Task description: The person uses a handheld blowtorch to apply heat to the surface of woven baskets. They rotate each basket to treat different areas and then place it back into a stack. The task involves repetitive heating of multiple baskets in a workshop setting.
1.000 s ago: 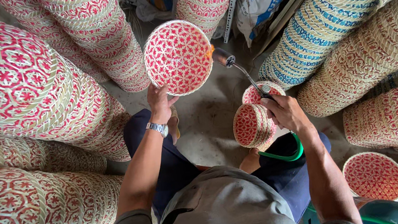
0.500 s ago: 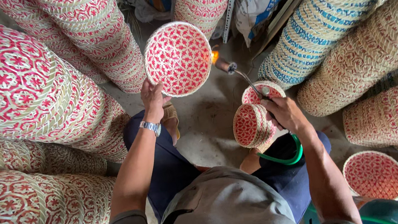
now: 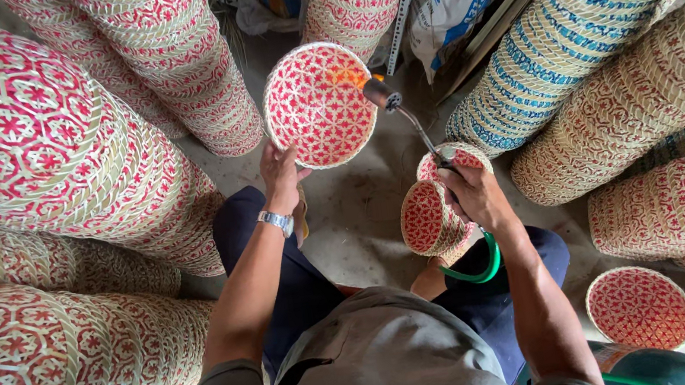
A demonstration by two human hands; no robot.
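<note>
A person sits on the concrete floor among tall stacks of woven baskets and looks straight down at both hands. The left hand grips the near rim of a round red-and-straw woven basket, fingers closed on its edge, and holds it up tilted so that its hollow inside faces the camera. A silver wristwatch sits on that wrist. The right hand is closed around the handle of a gas torch, whose thin metal tube runs up and to the left to a dark nozzle just beside the basket's right rim; a small orange flame shows at the rim there. A green hose loops from under the right hand toward the person's lap. Just left of the right hand, between the knees, stands a short stack of small red baskets, lying partly on its side. Large stacks of red-patterned baskets fill the left side, and a blue-and-straw stack leans at the far right. Another single red basket lies near the right, open side up. Crumpled sacks lie at the far end of the floor.
</note>
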